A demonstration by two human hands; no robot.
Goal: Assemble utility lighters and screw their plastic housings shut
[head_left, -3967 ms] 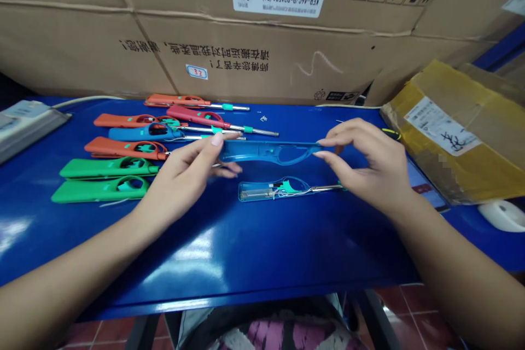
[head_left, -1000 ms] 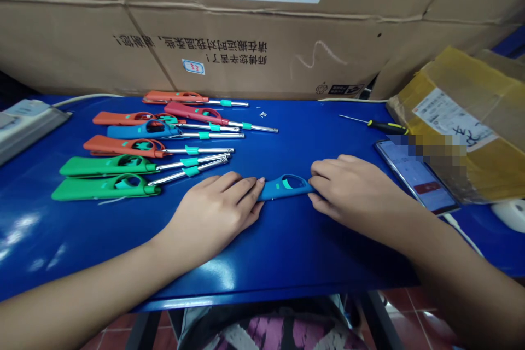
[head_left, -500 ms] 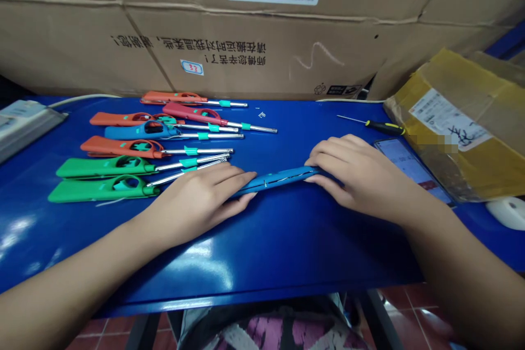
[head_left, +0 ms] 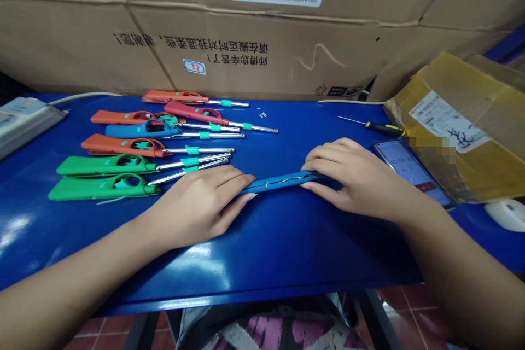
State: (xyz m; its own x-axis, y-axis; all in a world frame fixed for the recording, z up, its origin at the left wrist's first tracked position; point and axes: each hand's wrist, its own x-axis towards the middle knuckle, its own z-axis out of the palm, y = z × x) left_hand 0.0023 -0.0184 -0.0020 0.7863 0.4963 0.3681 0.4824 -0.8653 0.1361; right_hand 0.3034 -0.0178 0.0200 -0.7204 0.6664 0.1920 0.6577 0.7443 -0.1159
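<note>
Between my two hands is a blue lighter point(head_left: 283, 181), held edge-on above the blue table point(head_left: 287, 240), with a seam gap and a thin wire along it. My left hand point(head_left: 205, 199) is closed around its left end, thumb below and fingers on top. The other end sits in the pinch of my right hand point(head_left: 344, 178); that end is partly hidden. Left of my hands lie several long-necked lighters with metal tubes: green ones point(head_left: 104, 188), an orange one point(head_left: 123, 145), a blue one point(head_left: 141, 129) and a red one point(head_left: 197, 113).
A screwdriver point(head_left: 385, 128) and a phone point(head_left: 410, 169) lie to the right, beside a taped cardboard package point(head_left: 451, 76) and a white object point(head_left: 506, 213). Small screws point(head_left: 263, 115) lie near the back. A large carton point(head_left: 205, 27) stands behind the table. At far left is a grey-white device point(head_left: 28, 120).
My right hand has shifted slightly left along the blue lighter, and its right end has dipped a little. My left hand keeps its grip.
</note>
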